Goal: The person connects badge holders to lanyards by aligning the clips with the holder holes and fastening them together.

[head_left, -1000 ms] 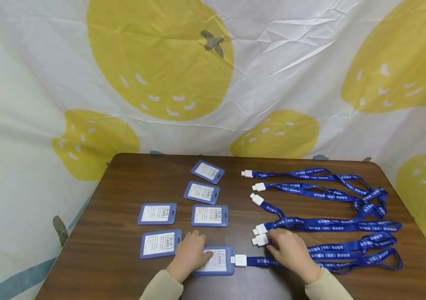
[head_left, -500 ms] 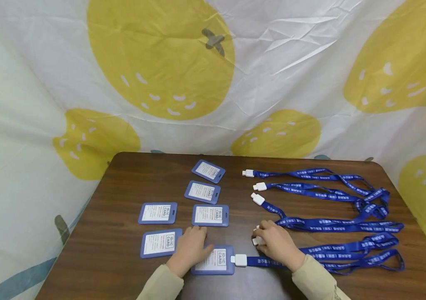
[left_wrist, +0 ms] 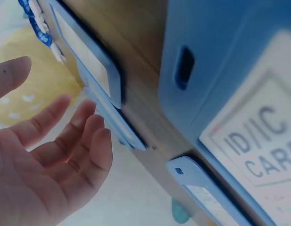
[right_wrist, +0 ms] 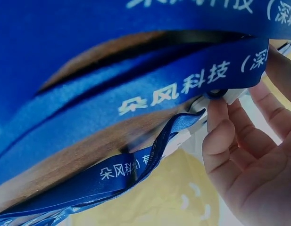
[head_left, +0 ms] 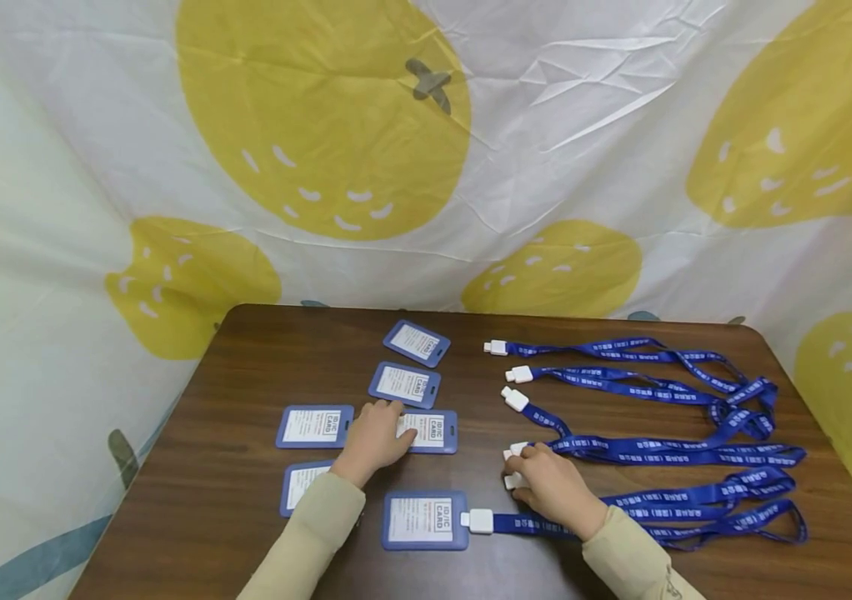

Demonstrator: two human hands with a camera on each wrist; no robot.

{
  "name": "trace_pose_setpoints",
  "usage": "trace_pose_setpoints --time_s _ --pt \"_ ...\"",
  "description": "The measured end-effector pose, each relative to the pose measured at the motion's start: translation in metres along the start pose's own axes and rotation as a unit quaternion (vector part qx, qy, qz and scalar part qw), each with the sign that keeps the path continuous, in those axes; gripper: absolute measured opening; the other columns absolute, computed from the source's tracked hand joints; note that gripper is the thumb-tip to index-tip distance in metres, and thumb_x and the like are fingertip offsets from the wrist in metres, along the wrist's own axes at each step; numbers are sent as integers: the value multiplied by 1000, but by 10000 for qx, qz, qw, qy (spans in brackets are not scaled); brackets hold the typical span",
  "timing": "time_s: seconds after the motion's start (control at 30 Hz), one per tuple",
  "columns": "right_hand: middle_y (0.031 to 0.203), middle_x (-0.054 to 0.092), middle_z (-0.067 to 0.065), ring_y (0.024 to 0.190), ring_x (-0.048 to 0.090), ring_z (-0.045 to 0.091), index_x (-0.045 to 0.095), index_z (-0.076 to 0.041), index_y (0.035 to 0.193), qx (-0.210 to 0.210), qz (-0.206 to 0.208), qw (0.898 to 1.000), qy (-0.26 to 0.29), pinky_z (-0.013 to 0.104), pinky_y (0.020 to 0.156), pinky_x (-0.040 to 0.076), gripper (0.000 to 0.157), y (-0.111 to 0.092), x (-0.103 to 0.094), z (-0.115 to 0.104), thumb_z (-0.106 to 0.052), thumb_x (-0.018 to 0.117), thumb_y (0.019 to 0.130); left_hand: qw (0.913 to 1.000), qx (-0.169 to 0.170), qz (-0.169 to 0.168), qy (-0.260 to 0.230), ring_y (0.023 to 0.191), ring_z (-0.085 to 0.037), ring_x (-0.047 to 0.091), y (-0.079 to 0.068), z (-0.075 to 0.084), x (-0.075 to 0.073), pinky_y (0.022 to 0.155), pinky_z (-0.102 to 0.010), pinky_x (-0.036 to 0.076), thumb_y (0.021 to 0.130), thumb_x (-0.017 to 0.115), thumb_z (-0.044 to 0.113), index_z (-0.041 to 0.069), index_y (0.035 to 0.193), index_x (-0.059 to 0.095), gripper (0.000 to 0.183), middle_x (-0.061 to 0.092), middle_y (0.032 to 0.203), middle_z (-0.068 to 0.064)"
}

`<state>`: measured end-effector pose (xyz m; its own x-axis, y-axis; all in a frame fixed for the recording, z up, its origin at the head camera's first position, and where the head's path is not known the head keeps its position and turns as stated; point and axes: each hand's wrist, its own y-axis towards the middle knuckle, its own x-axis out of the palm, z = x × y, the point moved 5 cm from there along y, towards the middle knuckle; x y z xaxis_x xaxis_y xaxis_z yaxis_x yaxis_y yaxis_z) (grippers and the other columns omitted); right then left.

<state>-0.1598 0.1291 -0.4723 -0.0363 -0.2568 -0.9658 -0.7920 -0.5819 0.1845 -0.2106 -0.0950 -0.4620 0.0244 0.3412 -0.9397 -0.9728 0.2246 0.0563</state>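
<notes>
My left hand (head_left: 373,440) reaches over the left half of a blue ID card holder (head_left: 435,431) in the middle column. In the left wrist view its fingers are loosely bent with nothing between them. The right hand (head_left: 557,492) grips the white clip (head_left: 513,481) of a blue lanyard, and another white clip (head_left: 518,450) shows just behind its fingertips. White-lettered strap (right_wrist: 173,89) runs past the fingers in the right wrist view, partly hiding the thumb. Near the front edge lies a card holder (head_left: 426,521) with a lanyard's white clip (head_left: 480,521) at its slot.
Two card holders (head_left: 416,343) (head_left: 404,384) lie behind the left hand. Another card holder (head_left: 315,426) is to its left, and one (head_left: 304,483) is partly covered by the left sleeve. Several blue lanyards (head_left: 659,450) stretch across the table's right side. A patterned cloth (head_left: 426,167) hangs behind.
My left hand has moved away from the front card holder, up to the middle one. The right hand shifted left onto the white clip, then stayed there.
</notes>
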Motion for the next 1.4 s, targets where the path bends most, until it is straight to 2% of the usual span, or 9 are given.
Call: trace_pose_setpoints --time_s 0.23,0.47,0.73,0.93,1.17,1.27,1.4 --pt "78 57 1 73 53 20 64 -11 83 -138 149 9998 -18 32 56 47 26 2 -3 0 -16 79 63 9988 -279 -397 -22 94 -38 51 14 -4 9 69 -48 48 75 70 33 1 110 56 49 55 101 -21" --pt "74 53 1 70 51 19 65 -6 81 -271 302 9992 -9 32 59 47 25 5 -8 0 -19 78 64 9962 -411 -749 152 98 -38 46 18 -6 20 69 -47 48 66 77 41 4 120 52 71 47 107 -22" --pt "74 55 -1 62 51 11 65 -5 83 -16 155 9967 802 25 51 43 22 11 -10 4 -19 76 69 9954 -365 -837 304 99 -38 44 19 -6 21 70 -47 47 62 80 42 3 116 55 72 46 107 -22" --pt "73 55 -3 63 46 7 66 -5 83 -66 230 9879 1531 22 53 39 18 14 -13 4 -18 73 73 9946 -383 -847 461 103 -38 42 20 -6 22 71 -47 46 61 80 44 3 116 54 74 46 108 -22" --pt "70 54 -8 61 44 3 64 -7 77 -259 900 9732 2099 19 52 37 17 16 -12 10 -16 76 70 9948 -468 -775 463 102 -37 42 21 -7 24 72 -47 46 57 83 44 0 114 50 79 46 107 -21" --pt "73 58 -7 61 46 3 65 -8 80 -137 778 9710 2255 19 54 39 17 17 -11 13 -18 75 72 9959 -521 -706 202 100 -39 45 20 -5 22 72 -48 47 56 85 39 -2 115 47 81 46 107 -22" --pt "73 60 -6 60 46 3 66 -7 85 204 349 9697 2408 20 53 39 17 19 -10 15 -19 73 75 9964 -495 -655 -206 99 -41 47 20 -3 21 76 -48 47 56 87 29 -4 118 44 82 45 107 -24"
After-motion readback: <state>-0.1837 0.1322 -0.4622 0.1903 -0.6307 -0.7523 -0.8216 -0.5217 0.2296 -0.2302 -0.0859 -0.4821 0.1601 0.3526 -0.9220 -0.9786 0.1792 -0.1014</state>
